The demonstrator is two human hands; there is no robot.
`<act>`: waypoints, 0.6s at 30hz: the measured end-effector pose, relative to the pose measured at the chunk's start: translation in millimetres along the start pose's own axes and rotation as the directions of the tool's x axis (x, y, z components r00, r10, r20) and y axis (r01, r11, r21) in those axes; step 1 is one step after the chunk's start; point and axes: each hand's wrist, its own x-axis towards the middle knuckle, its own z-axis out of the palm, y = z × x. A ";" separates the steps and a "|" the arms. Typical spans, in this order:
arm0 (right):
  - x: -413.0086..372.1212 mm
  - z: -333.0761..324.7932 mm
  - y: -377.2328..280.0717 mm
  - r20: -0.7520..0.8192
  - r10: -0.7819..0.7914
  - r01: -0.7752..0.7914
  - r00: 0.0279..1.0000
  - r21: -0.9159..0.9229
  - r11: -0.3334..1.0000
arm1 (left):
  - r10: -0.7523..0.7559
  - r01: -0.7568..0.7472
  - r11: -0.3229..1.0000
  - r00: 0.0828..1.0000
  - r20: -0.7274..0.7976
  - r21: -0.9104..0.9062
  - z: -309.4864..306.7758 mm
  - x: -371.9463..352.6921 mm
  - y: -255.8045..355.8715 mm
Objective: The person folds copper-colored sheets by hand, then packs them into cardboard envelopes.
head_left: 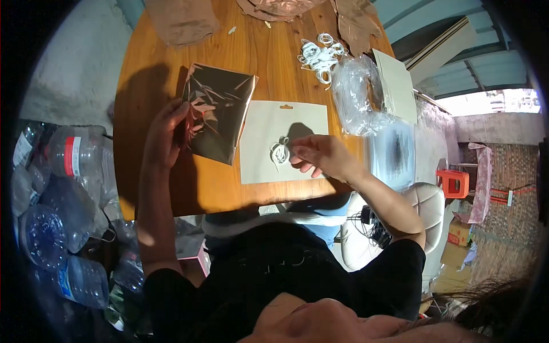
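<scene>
My left hand (173, 130) grips the left edge of a shiny copper-coloured foil packet (220, 114), tilted over the wooden table. To its right a pale card (263, 128) with a hang hole lies near the table's front edge. On the card rests a small coil of white cord (279, 153). My right hand (317, 154) is just right of the coil, over the card, its fingers curled and partly spread with nothing visible in them. Whether its fingertips touch the coil cannot be made out.
More white cord (321, 56) lies tangled at the back right, beside clear plastic bags (357, 88) and stacked cards (397, 86). Brown foil sheets (183, 23) lie along the far edge. Plastic bottles (71, 157) crowd the left; a white chair (426, 208) stands right.
</scene>
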 end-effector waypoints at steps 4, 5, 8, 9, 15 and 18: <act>-15.1 -1.9 0.5 -0.062 -0.408 0.246 0.911 -0.711 0.658 | -0.004 0.003 0.998 1.000 0.005 0.068 -2.6 -4.1 5.7; -14.5 0.8 1.3 -0.064 -0.406 0.246 0.912 -0.707 0.663 | -0.008 0.008 0.997 1.000 0.005 0.072 -2.2 -3.6 5.2; -4.2 13.6 6.6 0.116 -0.843 0.589 0.525 -0.765 0.261 | -0.013 0.014 0.999 1.000 -0.013 0.049 -2.0 0.2 1.3; 5.7 16.8 14.0 0.167 -0.870 0.636 0.464 -0.747 0.195 | -0.019 0.019 0.999 1.000 0.009 0.043 -7.1 2.6 -1.3; 29.7 13.3 29.4 0.286 -0.905 0.721 0.314 -0.692 0.032 | -0.039 0.038 0.999 0.997 -0.072 -0.013 -5.2 5.5 -0.5; 17.7 22.3 24.9 0.189 -0.916 0.758 0.353 -0.632 0.162 | -0.038 0.036 0.999 0.997 -0.062 -0.024 -3.8 6.6 1.4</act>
